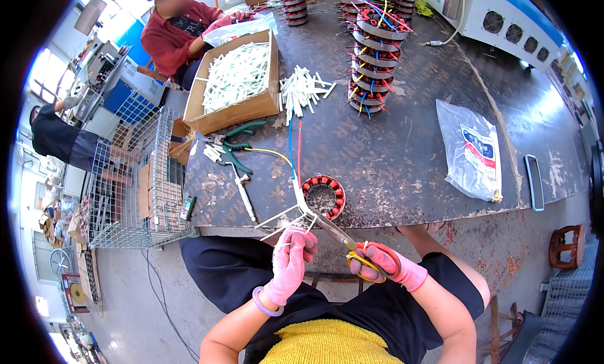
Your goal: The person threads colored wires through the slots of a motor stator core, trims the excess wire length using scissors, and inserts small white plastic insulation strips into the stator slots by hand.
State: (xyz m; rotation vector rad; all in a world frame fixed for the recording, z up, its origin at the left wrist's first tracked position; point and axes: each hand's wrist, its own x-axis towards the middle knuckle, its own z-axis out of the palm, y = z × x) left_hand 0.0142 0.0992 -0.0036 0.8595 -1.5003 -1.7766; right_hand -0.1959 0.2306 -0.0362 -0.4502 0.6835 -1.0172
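Since our left hand (290, 263) pinches the white strands (303, 204) beside the scissors (345, 239), we figure that's to steady them near the blades (332, 228). Our right hand (395, 268) wraps the handles (352, 258); the red-wound ring (340, 195) lies just beyond, near the table edge (374, 222).
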